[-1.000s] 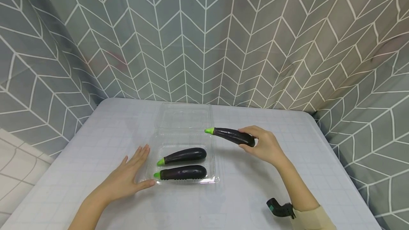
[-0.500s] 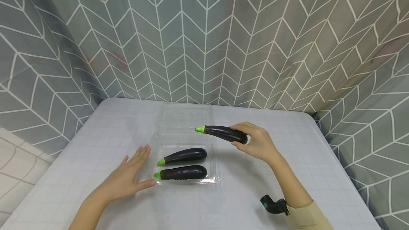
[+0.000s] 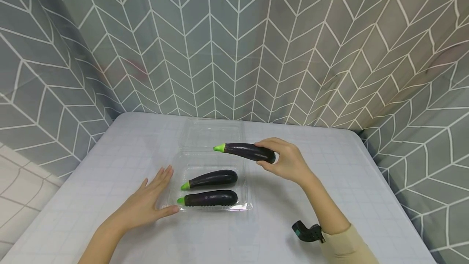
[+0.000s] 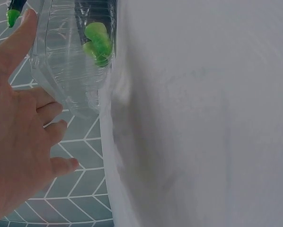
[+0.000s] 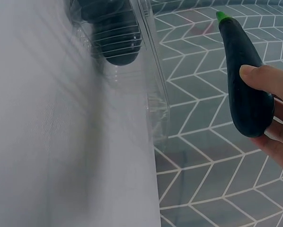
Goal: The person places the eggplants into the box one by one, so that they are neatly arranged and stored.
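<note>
My right hand [image 3: 289, 162] grips a dark purple eggplant [image 3: 245, 151] by its thick end, its green stem end pointing left over the back of the clear plastic clamshell box [image 3: 243, 192]. In the right wrist view the thumb presses one side of the eggplant [image 5: 245, 90] while the fingers curl behind it. Two more eggplants lie side by side in the box, an upper one [image 3: 214, 178] and a lower one [image 3: 212, 198], green ends left. At the box's left side, my left hand [image 3: 146, 205] has its fingers spread, thumb at the front left corner.
The box's hinged clear lid [image 3: 212, 131] lies folded back on the white table [image 3: 293, 215]. A black wrist camera [image 3: 307, 231] sticks out from the right sleeve. Patterned grey curtains [image 3: 234, 52] rise behind the table's back edge and along its sides.
My right hand has carried its eggplant leftward, bringing the green end farther over the box. The left hand and the two eggplants in the box stay in place.
</note>
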`<act>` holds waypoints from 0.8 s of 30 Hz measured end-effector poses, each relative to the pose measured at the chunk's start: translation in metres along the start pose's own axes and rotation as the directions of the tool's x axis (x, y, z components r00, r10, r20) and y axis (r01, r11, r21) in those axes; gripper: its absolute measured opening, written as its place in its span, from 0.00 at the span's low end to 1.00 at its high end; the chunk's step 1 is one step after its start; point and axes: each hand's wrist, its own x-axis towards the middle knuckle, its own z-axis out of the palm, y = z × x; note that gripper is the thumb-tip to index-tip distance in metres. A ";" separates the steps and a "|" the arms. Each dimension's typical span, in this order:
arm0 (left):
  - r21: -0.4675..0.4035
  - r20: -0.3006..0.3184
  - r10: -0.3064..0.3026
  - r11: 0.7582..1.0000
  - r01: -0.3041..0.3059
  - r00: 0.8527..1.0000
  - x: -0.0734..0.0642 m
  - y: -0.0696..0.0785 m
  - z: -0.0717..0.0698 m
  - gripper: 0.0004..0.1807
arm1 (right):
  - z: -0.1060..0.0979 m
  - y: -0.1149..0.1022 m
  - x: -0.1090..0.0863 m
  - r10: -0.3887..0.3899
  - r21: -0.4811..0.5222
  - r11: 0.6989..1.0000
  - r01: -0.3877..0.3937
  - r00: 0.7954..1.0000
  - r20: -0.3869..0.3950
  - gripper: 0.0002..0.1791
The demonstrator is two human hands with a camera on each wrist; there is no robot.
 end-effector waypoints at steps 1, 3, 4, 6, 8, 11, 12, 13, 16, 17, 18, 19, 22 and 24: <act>-0.001 -0.001 0.001 1.000 -0.001 1.000 0.000 0.000 0.000 0.57 | 0.001 -0.001 0.001 -0.004 0.002 1.000 0.004 1.000 0.000 0.26; -0.004 -0.003 0.001 1.000 -0.001 1.000 0.000 0.000 0.000 0.57 | 0.002 -0.002 0.003 -0.008 0.001 1.000 0.008 1.000 0.004 0.26; -0.004 -0.003 0.001 1.000 -0.001 1.000 -0.001 0.000 0.000 0.57 | 0.003 -0.003 0.004 -0.010 -0.001 1.000 0.010 1.000 0.008 0.26; -0.005 -0.004 0.002 1.000 -0.002 1.000 -0.001 0.000 0.000 0.56 | 0.004 -0.004 0.006 -0.013 -0.006 1.000 0.013 1.000 0.018 0.25; -0.008 -0.003 0.003 1.000 -0.003 1.000 -0.001 0.000 0.000 0.56 | 0.006 -0.006 0.007 -0.020 -0.006 1.000 0.021 0.999 0.025 0.25; -0.008 -0.001 0.001 1.000 -0.001 1.000 -0.001 0.001 0.000 0.57 | 0.009 -0.008 0.010 -0.036 0.002 0.999 0.036 0.999 0.029 0.25; -0.008 0.000 0.000 1.000 0.000 1.000 -0.001 0.001 0.000 0.57 | 0.010 -0.008 0.011 -0.042 0.006 0.999 0.042 0.999 0.029 0.25; -0.010 0.002 -0.001 1.000 0.001 1.000 -0.001 0.001 0.000 0.57 | 0.011 -0.009 0.012 -0.047 0.008 0.999 0.046 0.999 0.029 0.25; -0.011 0.005 -0.004 1.000 0.004 1.000 -0.001 0.001 -0.001 0.57 | 0.013 -0.011 0.014 -0.053 0.013 0.999 0.052 0.998 0.034 0.25; -0.012 0.006 -0.004 1.000 0.005 1.000 -0.001 0.001 -0.001 0.57 | 0.014 -0.011 0.015 -0.052 0.015 0.999 0.051 0.998 0.037 0.25; -0.014 0.008 -0.006 1.000 0.006 1.000 -0.001 0.001 -0.001 0.57 | 0.015 -0.012 0.016 -0.051 0.019 0.999 0.050 0.998 0.040 0.25; -0.016 0.010 -0.007 1.000 0.008 1.000 -0.001 0.002 -0.001 0.58 | 0.016 -0.013 0.016 -0.050 0.023 0.999 0.049 0.998 0.044 0.24; -0.014 0.010 -0.013 1.000 0.013 1.000 -0.001 0.002 -0.002 0.58 | 0.018 -0.015 0.017 -0.048 0.040 0.998 0.046 0.997 0.053 0.24; -0.014 0.011 -0.017 1.000 0.017 1.000 -0.001 0.003 -0.002 0.58 | 0.020 -0.017 0.018 -0.049 0.049 0.998 0.047 0.997 0.056 0.24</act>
